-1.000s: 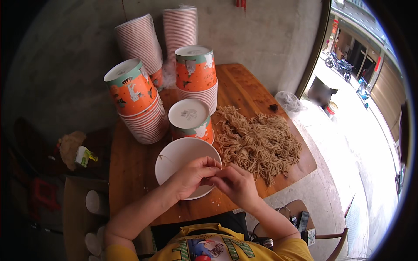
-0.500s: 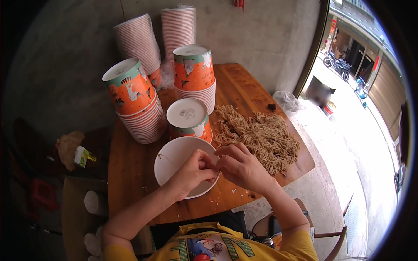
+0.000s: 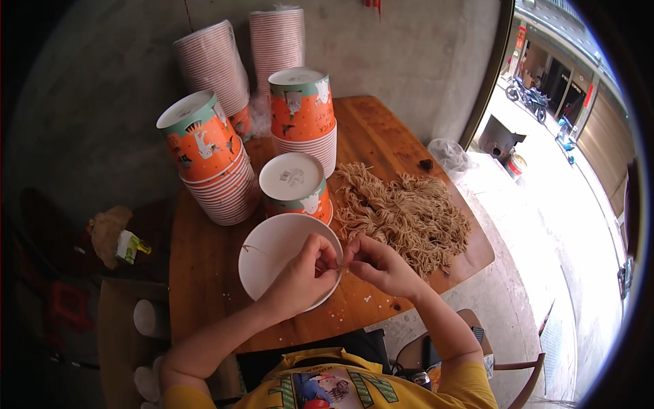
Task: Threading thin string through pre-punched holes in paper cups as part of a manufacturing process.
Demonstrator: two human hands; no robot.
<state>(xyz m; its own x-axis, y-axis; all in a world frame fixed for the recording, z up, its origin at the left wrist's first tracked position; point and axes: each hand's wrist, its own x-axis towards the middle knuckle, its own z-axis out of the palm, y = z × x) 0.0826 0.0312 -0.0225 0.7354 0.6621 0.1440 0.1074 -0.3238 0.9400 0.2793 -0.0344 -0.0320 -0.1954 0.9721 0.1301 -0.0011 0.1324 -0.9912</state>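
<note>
One wooden table (image 3: 204,273) carries tall stacks of orange paper cups (image 3: 204,153) at the far left, a noodle heap (image 3: 409,215) to the right and a white bowl (image 3: 272,255) near the person. Over the bowl's right rim, the left hand (image 3: 303,276) and right hand (image 3: 378,262) meet fingertip to fingertip, both pinched on a few thin noodle strands (image 3: 337,269). Portioning looks under way; lowering these strands into the bowl would need a small leftward move.

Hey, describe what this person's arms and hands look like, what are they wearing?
Both forearms are bare, with no gloves. No rings, watch or bracelet show on the left hand or right hand. A yellow short-sleeved shirt with a colourful printed picture on the chest covers the shoulders.
</note>
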